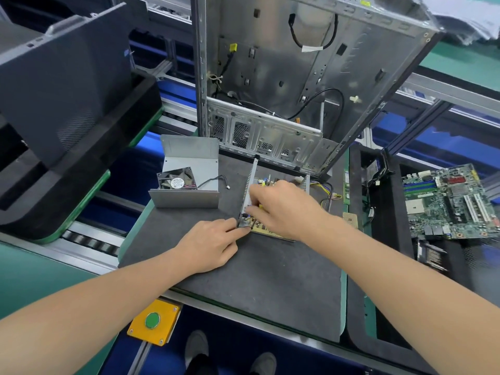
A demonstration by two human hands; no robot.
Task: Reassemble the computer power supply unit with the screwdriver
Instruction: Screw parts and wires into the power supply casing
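Head view: both hands work on the open PSU [270, 232], lying mid-way on a dark foam mat [257, 282].
Its thin grey sheet-metal wall [250, 180] stands upright along the left edge of a tan board [267, 182], and the long axis runs away from the person. The left hand [208, 244] pinches the wall's near corner. The right hand [284, 209] curls over the board, its grasp hidden.

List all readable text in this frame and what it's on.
"HKFAN": on the round hub label of the fan inside the power supply cover; it seems to read so, and the finer print is too small.
Markings on the motherboard: too small to read.
The white tag on the case cable: blurred.
The blue sticker on the black panel: unreadable.
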